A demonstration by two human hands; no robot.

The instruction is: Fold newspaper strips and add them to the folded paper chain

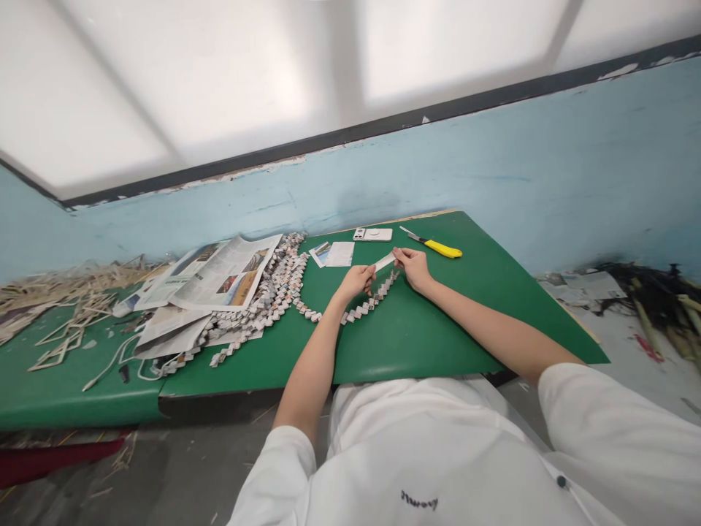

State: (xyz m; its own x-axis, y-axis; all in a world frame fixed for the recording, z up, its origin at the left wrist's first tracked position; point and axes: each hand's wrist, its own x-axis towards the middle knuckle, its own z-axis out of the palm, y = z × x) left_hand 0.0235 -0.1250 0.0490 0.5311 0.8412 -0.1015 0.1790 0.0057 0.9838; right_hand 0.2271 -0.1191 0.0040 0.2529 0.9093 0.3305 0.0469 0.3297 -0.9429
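Observation:
A narrow pale paper strip (385,261) is stretched between my two hands above the green table. My left hand (358,282) pinches its left end, and my right hand (412,268) pinches the right end. Below them a folded-paper zigzag chain (358,314) curves over the tabletop; its upper end rises close to my right hand, and whether that hand touches it I cannot tell. Small cut paper pieces (340,253) lie just beyond my left hand. A yellow-handled knife (443,249) rests behind my right hand, with a white phone (373,234) to its left.
Newspaper sheets (227,277) cover part of a heap of folded-paper chains (274,296) left of my hands. A white cable (112,363) and thin wooden strips (69,337) lie farther left on the green table (416,336). A blue wall (575,161) stands behind.

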